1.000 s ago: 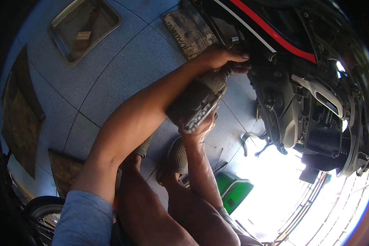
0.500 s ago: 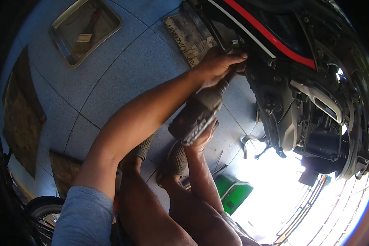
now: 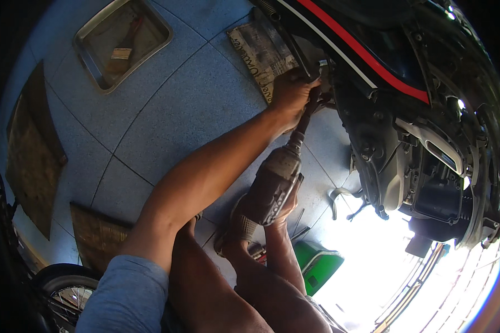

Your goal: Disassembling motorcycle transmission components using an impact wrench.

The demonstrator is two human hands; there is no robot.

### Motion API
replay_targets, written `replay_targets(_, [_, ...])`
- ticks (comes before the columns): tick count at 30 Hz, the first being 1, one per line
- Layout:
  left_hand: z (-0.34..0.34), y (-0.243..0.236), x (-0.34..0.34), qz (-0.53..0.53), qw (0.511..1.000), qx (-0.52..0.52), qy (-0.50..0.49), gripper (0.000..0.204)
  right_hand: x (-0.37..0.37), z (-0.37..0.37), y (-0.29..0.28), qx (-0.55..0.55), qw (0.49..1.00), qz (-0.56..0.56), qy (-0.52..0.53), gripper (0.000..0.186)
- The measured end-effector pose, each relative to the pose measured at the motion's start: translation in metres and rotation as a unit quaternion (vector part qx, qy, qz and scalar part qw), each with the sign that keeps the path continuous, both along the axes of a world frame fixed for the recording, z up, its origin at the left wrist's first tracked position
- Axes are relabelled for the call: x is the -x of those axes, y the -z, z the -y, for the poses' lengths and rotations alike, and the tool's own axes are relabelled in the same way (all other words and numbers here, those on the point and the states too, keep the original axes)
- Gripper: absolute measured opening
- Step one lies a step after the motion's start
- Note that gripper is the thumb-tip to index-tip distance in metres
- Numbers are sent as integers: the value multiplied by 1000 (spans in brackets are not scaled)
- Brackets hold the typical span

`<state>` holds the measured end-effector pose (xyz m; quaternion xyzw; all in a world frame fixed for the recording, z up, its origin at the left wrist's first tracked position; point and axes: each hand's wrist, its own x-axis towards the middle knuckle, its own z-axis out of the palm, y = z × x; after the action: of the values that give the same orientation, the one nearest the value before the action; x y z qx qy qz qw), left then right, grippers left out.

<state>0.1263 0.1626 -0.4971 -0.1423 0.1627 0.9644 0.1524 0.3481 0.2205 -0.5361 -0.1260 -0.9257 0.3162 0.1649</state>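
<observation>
My right hand (image 3: pixel 288 212) is closed round the handle of a worn dark impact wrench (image 3: pixel 271 183), mostly behind the tool's body. A long socket or extension (image 3: pixel 305 119) runs from the wrench's nose up towards the motorcycle (image 3: pixel 380 125). Beside the tip of that extension, my left hand (image 3: pixel 290 99) is closed in a fist under the red-and-white-striped side of the machine. A dark bar (image 3: pixel 294 50) comes down to its knuckles. What the left fingers grip is hidden, and so is the spot where the socket ends.
A metal tray (image 3: pixel 164 41) with a paintbrush (image 3: pixel 122 51) lies on the blue tiled floor. Flattened cardboard (image 3: pixel 258 55) sits by the motorcycle, with brown boards (image 3: pixel 36 161) at left. A green container (image 3: pixel 319 266), a curved lever (image 3: pixel 339 197) and a spoked wheel (image 3: pixel 66 288) are also around.
The wrench and my right hand have moved down, and the wrench's nose and extension show more plainly. My left hand has drawn its fingers into a fist. The view has shifted slightly.
</observation>
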Motion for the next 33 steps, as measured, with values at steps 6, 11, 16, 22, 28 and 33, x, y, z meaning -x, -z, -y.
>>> replay_targets(6, [7,2,1,-16,996,21,90,15,13,2,-9,10,1000,11,21,55])
replay_targets(11, [-5,4,0,-100,987,68,103,20,31,4,-20,4,999,38,15,56])
replay_targets(16, [0,6,9,-140,985,47,90,23,43,16,-11,-6,1000,5,12,58])
replay_targets(22, [8,-5,11,-123,982,100,100,27,47,25,-12,47,997,46,39,59])
replay_targets(28, [8,4,13,-149,981,67,102,28,47,36,-21,17,1000,16,-4,48])
replay_targets(33, [6,17,18,-192,965,48,174,29,50,38,-15,7,1000,29,-3,47])
